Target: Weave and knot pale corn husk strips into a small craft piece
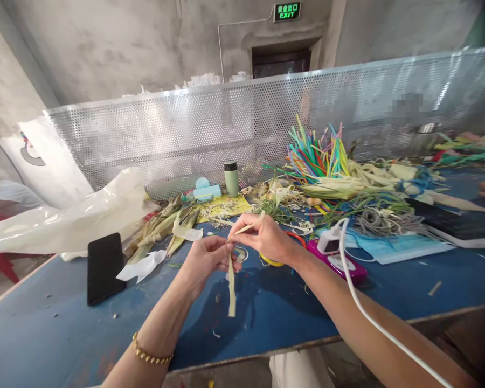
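A pale strip of corn husk (231, 291) hangs down from between my fingers, above the blue table. My left hand (205, 257) pinches it near its upper part. With fingertips closed, my right hand (262, 235) grips the other end of the husk strip, which sticks out up and to the right. Both hands meet in front of me, almost touching. Under and behind the right wrist lie red and yellow scissor-like handles or rings (272, 261), partly hidden. A bundle of dried corn husks (153, 229) lies to the left, beyond my left hand.
A black phone (104, 269) and white paper scraps (143, 265) lie left. A purple power strip (339, 264) with a white charger and cable (358, 307) is right, the cable crossing my right arm. Behind are a green bottle (231, 180), colourful stems (317, 151) and a perforated metal screen (165, 134).
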`<state>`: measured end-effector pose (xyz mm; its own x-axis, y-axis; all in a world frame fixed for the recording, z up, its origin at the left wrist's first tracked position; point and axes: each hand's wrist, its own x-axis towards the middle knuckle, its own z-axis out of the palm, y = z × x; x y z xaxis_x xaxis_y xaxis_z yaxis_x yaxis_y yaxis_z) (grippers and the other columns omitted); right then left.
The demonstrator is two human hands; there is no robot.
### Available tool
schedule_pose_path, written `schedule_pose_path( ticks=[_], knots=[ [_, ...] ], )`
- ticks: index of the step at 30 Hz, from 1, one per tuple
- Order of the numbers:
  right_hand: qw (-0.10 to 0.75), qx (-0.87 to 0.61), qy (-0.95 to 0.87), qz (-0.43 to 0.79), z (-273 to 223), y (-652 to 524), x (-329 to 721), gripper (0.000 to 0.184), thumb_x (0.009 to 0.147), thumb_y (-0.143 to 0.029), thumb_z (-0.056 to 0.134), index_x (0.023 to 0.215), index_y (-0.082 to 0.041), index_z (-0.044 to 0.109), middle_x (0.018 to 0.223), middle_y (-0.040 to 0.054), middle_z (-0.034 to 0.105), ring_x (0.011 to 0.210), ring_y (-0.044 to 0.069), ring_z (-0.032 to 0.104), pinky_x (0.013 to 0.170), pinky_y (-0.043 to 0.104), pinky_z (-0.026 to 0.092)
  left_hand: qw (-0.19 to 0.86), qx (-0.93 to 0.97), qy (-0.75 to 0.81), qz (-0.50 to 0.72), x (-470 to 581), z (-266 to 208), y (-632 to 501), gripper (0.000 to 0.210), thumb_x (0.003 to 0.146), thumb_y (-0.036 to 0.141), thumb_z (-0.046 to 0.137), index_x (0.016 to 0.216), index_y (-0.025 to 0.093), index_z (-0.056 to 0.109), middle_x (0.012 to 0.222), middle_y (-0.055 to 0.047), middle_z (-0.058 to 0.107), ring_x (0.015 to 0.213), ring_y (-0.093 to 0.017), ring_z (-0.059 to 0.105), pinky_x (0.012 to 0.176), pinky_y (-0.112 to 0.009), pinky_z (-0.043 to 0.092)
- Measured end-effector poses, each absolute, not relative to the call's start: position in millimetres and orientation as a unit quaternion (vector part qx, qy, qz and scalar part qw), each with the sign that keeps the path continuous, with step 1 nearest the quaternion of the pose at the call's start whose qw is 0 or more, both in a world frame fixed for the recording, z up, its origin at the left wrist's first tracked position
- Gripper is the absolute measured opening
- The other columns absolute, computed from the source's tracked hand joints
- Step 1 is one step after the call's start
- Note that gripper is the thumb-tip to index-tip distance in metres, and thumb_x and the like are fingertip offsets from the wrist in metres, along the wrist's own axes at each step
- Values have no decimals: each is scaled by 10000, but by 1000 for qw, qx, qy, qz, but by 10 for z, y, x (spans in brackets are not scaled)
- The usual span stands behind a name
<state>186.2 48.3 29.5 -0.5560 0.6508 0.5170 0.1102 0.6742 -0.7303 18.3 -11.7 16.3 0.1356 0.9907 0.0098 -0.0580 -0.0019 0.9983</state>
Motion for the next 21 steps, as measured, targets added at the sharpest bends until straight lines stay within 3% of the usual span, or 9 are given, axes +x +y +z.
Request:
schedule_pose_path(
  ticks=[7,11,15,21],
  knots=[
    [408,-213,-838,292,300,451,1852,101,833,-213,617,847,-158,700,799,29,692,734,136,640,652,236,486,529,501,472,497,191,114,-80,231,692,330,710,725,133,593,656,-47,666,578,-207,685,568,-304,541],
    [458,-180,-839,233,296,442,1830,70,822,-181,625,852,-155,683,838,46,686,779,145,636,702,257,499,524,483,482,510,186,117,-57,223,679,320,707,719,146,573,617,-33,656,548,-206,680,527,-288,534],
    [509,-142,-831,175,288,439,1829,25,823,-169,619,811,-167,641,823,44,649,711,127,590,653,255,491,510,480,498,512,183,125,-42,190,695,291,681,712,142,564,592,-35,651,522,-200,675,469,-248,507],
    [514,-137,-834,147,263,431,1824,73,809,-102,576,794,-173,563,796,24,608,665,107,547,611,235,464,502,501,511,485,212,98,-30,165,758,302,618,775,142,583,549,-24,633,482,-208,669,406,-226,481]
  ],
)
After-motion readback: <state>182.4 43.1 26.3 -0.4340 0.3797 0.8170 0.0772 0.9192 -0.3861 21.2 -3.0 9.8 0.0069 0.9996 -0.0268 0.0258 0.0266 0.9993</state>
